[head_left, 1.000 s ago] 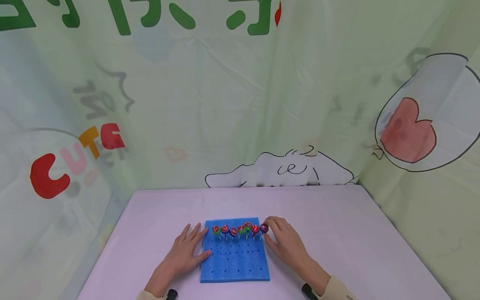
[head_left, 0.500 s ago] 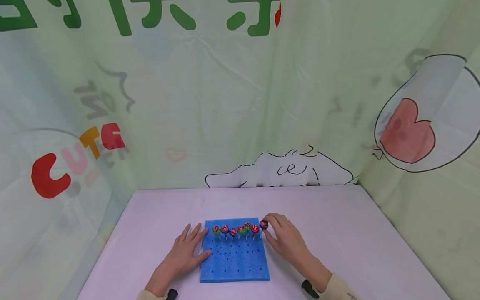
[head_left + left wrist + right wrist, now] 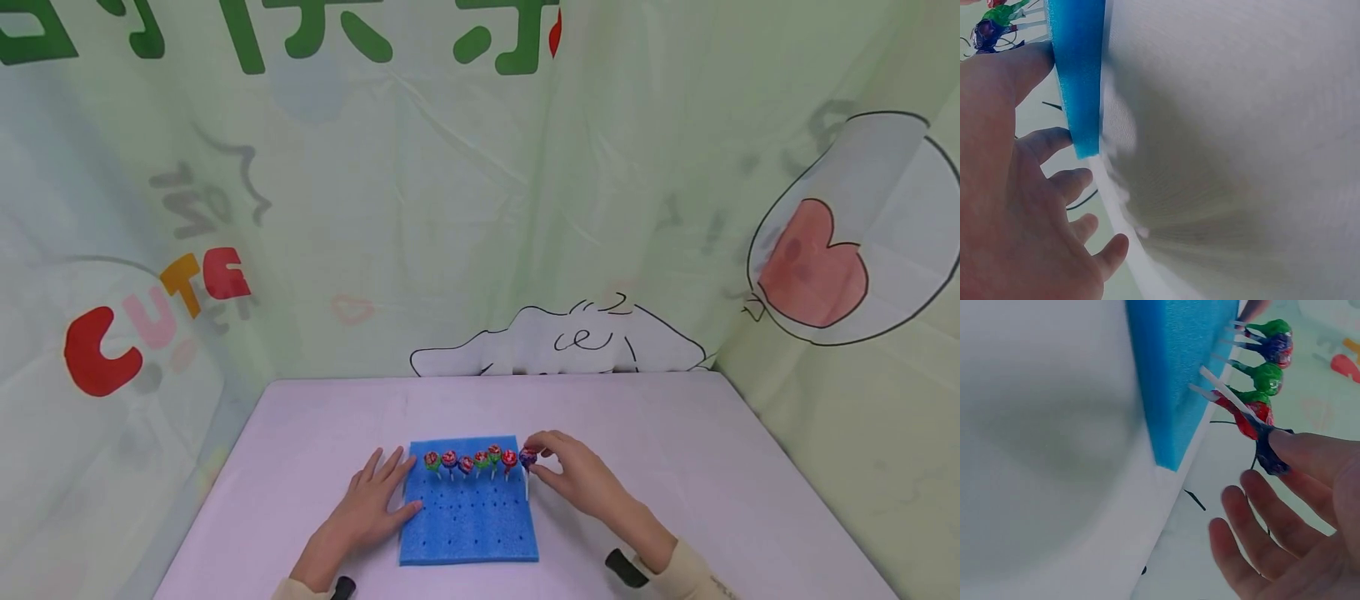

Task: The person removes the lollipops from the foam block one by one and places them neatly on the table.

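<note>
My right hand (image 3: 585, 479) pinches a dark purple-blue wrapped lollipop (image 3: 528, 458) by its head, thumb against one side. Its bare white stick (image 3: 1222, 387) points toward the blue foam board (image 3: 468, 533), the tip overlapping the board's right edge in the head view. In the right wrist view that tip shows apart from the foam face. Six or so similar lollipops, among them a red one (image 3: 509, 458), stand in a row along the board's far part. My left hand (image 3: 367, 504) lies with spread fingers at the left edge, thumb and a fingertip on the foam.
Rows of small holes dot the nearer part of the foam board. It lies on a table (image 3: 637, 433) with a pale cloth. Behind hangs a printed curtain (image 3: 465, 208), and a dark wrist strap (image 3: 626, 568) shows at the right sleeve.
My right hand has drawn the purple-blue lollipop up out of the foam, and its whole white stick now shows, tilted. The left hand has stayed in place.
</note>
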A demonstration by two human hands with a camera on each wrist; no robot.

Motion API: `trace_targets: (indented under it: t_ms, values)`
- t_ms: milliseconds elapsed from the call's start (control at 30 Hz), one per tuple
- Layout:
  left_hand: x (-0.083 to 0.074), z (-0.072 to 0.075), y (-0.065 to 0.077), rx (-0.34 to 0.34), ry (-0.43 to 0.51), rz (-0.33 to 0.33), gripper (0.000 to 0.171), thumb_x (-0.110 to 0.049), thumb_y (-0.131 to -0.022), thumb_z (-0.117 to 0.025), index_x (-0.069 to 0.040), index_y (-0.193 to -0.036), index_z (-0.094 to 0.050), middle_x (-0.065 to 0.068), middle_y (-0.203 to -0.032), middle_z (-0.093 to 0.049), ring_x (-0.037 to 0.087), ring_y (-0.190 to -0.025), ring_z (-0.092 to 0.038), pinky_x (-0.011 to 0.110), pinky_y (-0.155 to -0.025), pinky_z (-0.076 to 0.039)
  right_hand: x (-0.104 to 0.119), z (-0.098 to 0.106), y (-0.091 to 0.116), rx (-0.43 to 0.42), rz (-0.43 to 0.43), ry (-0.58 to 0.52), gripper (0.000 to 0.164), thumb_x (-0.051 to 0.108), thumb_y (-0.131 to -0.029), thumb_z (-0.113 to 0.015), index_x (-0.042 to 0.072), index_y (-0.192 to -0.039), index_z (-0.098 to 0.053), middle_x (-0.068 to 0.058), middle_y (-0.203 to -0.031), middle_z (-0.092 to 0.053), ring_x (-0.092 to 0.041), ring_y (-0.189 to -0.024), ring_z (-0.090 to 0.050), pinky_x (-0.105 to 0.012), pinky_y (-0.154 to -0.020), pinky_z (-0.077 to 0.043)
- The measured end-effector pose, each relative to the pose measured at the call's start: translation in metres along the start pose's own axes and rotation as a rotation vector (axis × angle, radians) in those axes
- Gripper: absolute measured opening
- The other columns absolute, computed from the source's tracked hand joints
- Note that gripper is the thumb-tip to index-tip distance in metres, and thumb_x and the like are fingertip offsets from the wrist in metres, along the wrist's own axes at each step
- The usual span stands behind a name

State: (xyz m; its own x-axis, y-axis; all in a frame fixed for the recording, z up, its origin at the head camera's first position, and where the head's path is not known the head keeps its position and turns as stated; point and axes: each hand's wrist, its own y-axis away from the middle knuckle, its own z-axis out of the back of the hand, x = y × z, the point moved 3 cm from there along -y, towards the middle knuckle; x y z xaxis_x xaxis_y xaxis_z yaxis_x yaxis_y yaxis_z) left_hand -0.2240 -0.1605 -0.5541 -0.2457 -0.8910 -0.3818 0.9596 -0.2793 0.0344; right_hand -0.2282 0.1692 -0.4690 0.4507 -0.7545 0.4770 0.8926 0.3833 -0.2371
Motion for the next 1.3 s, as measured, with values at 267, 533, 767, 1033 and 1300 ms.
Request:
trace_targets:
  t_ms: [267, 533, 767, 1033, 1300]
  values:
    - [0.0, 0.001, 0.0, 0.0, -0.008, 0.006, 0.08, -0.069, -0.091, -0.056, -0.027, -0.157, -0.037, 0.006, -0.167, -0.027, 0.042, -0.156, -0.012, 0.07, -0.118, -0.02, -0.011, 0.0, -0.002, 0.228, -0.013, -0.262, 0.026, 0.016, -0.094, -0.07, 0.009, -0.119, -0.068, -0.004, -0.112, -0.071, -0.022, -0.099, -0.067, -0.035, -0.083, -0.059]
    - [0.0, 0.002, 0.001, -0.005, -0.013, 0.006, 0.079, -0.069, -0.09, -0.056, -0.028, -0.156, -0.038, 0.007, -0.167, -0.028, 0.043, -0.155, -0.012, 0.069, -0.119, -0.021, -0.016, -0.004, -0.004, 0.297, -0.041, -0.348, 0.03, 0.02, -0.094, -0.071, 0.006, -0.121, -0.068, -0.004, -0.113, -0.071, -0.022, -0.102, -0.067, -0.038, -0.089, -0.058]
    - [-0.003, 0.005, 0.002, -0.011, -0.001, 0.001, 0.079, -0.067, -0.09, -0.059, -0.026, -0.155, -0.04, 0.01, -0.166, -0.03, 0.045, -0.154, -0.014, 0.071, -0.117, -0.021, -0.018, -0.004, -0.004, 0.302, -0.042, -0.365, 0.029, 0.019, -0.095, -0.07, 0.006, -0.12, -0.068, -0.005, -0.113, -0.071, -0.024, -0.102, -0.066, -0.035, -0.09, -0.058]
    - [-0.002, 0.004, 0.001, -0.002, 0.003, 0.014, 0.079, -0.068, -0.089, -0.059, -0.027, -0.155, -0.04, 0.009, -0.166, -0.029, 0.044, -0.155, -0.013, 0.071, -0.118, -0.02, -0.027, -0.002, -0.001, 0.288, -0.063, -0.346, 0.026, 0.02, -0.095, -0.069, 0.009, -0.119, -0.07, -0.006, -0.113, -0.072, -0.024, -0.102, -0.067, -0.034, -0.089, -0.058]
    - [-0.004, 0.006, 0.002, -0.003, 0.006, 0.024, 0.079, -0.066, -0.089, -0.061, -0.027, -0.155, -0.04, 0.009, -0.166, -0.03, 0.044, -0.154, -0.014, 0.072, -0.117, -0.02, -0.04, -0.002, 0.0, 0.287, -0.075, -0.332, 0.028, 0.023, -0.096, -0.068, 0.009, -0.121, -0.07, -0.006, -0.114, -0.073, -0.023, -0.102, -0.067, -0.035, -0.089, -0.058]
